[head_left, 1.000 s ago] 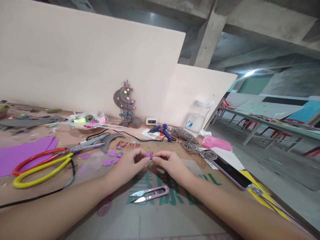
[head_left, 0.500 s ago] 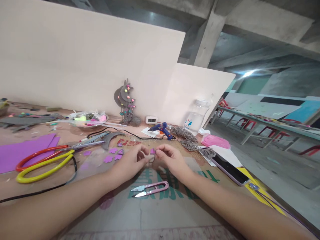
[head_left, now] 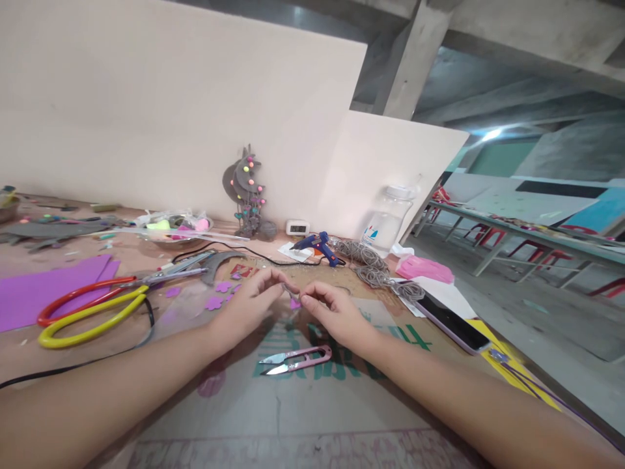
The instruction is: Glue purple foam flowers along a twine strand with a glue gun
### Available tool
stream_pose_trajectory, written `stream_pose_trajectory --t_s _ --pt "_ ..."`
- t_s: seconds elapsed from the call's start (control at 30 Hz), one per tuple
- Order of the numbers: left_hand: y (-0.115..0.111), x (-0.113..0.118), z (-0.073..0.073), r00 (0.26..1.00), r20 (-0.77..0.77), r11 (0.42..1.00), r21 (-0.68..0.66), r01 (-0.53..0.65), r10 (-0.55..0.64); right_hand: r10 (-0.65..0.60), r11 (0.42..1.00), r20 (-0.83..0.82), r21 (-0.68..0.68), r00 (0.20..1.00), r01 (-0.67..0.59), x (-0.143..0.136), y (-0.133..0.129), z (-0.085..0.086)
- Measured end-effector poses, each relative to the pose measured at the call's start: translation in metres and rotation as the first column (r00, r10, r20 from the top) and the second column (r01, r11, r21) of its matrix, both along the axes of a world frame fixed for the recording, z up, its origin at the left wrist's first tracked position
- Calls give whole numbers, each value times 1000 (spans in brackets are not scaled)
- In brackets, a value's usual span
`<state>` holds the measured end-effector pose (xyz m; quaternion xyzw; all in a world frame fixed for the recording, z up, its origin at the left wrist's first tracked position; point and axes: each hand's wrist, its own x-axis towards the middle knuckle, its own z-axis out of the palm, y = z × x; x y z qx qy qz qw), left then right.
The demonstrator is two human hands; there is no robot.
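Note:
My left hand is closed in a pinch on one end of a thin grey strip, whose exact kind is too small to tell. Thumb and fingers of my right hand close at the other side, on a small purple foam piece. The fingertips partly hide both. Just below the hands, thread snips with a pink handle lie on the covered tabletop, blades pointing left. Purple foam flowers lie beside my left hand.
Large scissors with red and yellow handles rest at left by purple sheets. Behind the hands are a blue glue gun, grey cord bundles, a small clock and a plastic jar. A phone lies at right.
The grey strip, which hung below the purple piece, now spans between my fingertips above it. My hands have drawn slightly closer, and the view has shifted a little.

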<state>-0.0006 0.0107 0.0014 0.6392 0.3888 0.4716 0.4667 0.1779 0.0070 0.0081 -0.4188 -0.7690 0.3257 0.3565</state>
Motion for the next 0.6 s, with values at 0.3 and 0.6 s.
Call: stream_pose_trajectory --t_s 0.3,0.6 --pt "-3 -1 -1 994 -110 999 -33 -24 21 -113 981 110 170 987 94 -1 1 4" --pt "-1 -2 -5 962 -266 995 84 -45 66 -144 952 142 290 979 98 1 3 0"
